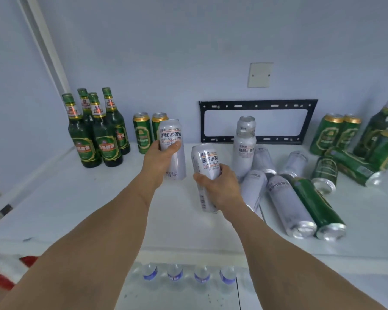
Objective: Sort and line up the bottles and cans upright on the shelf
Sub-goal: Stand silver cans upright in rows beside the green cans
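The person is mid-sort, moving silver cans toward the tidy left end of the shelf (81, 198). The left hand (159, 153) wraps around an upright silver can (174, 139), held just in front of two standing green cans (141, 133); the right hand (220, 186) grips a second silver can (205, 162), tilted slightly and apparently lifted. Four green bottles (94, 135) already stand grouped at far left.

The next move probably calls for setting both cans down upright beside the green pair, then returning for the heap on the right, where silver cans (287, 202) and green cans (318, 206) lie on their sides.

Whether the left-hand can touches the shelf cannot be told. A bottle (385, 121) at the right edge is cut off, and water bottles (188, 274) below are blurred.
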